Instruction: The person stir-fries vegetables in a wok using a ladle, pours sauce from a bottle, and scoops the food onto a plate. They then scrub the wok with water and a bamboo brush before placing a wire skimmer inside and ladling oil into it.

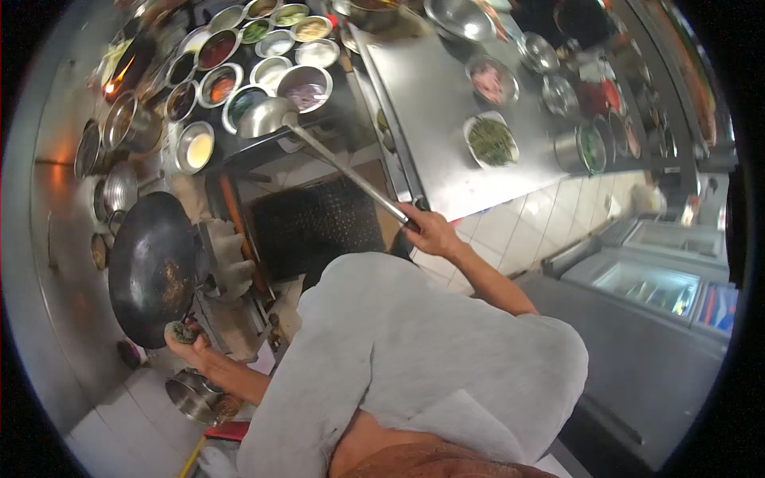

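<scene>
A long-handled metal ladle (347, 169) is gripped near the end of its handle by my right hand (431, 233). The bowl of the ladle hangs over the near edge of a group of metal bowls, beside one with purple contents (306, 88). At the left, my left hand (190, 344) is closed around a dark greenish, rough-textured cloth or pad (182, 331) at the near rim of a black wok (153, 269). Brownish residue shows inside the wok, which is tilted. Whether a wok handle lies under the pad is hidden.
Several bowls of ingredients stand at the upper left, near a small flame (119, 80). A steel counter (434, 135) holds a dish of green herbs (492, 141) and a bowl of pink meat (492, 82). Metal pots (191, 396) sit low at the left, below the wok.
</scene>
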`<state>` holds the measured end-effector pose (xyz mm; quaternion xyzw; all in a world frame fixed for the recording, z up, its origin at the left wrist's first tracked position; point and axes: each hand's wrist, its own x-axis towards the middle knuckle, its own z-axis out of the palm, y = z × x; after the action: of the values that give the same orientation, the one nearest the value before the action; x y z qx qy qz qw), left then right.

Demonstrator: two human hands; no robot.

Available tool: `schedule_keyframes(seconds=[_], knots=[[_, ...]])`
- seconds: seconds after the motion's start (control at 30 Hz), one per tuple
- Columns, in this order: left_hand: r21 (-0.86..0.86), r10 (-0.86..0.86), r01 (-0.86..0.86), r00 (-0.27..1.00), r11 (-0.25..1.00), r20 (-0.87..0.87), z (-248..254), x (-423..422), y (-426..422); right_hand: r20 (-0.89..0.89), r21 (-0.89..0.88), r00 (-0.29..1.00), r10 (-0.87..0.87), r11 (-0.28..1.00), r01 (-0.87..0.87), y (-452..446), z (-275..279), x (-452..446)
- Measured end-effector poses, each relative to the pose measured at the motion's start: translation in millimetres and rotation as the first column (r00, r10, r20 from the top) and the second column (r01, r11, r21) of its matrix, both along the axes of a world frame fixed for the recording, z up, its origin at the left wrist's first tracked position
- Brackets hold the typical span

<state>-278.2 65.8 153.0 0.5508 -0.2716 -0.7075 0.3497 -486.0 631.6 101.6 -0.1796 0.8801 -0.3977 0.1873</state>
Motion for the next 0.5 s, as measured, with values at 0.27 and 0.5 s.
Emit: schedule_keyframes(seconds=[0.27, 0.5], knots=[[0.075, 0.325, -0.317, 0.935, 0.945, -0.141, -39.5, 31.5, -132.0, 0.166, -0.107, 0.954, 0.249, 0.966, -0.234, -214.4, 35.1, -49.4], [0.182, 0.373, -0.326, 0.833, 0.928, -0.409, -87.0, 4.0, -185.4, 0.535, -0.592, 0.629, 0.564, 0.781, -0.198, -390.5, 70.6, -79.7]])
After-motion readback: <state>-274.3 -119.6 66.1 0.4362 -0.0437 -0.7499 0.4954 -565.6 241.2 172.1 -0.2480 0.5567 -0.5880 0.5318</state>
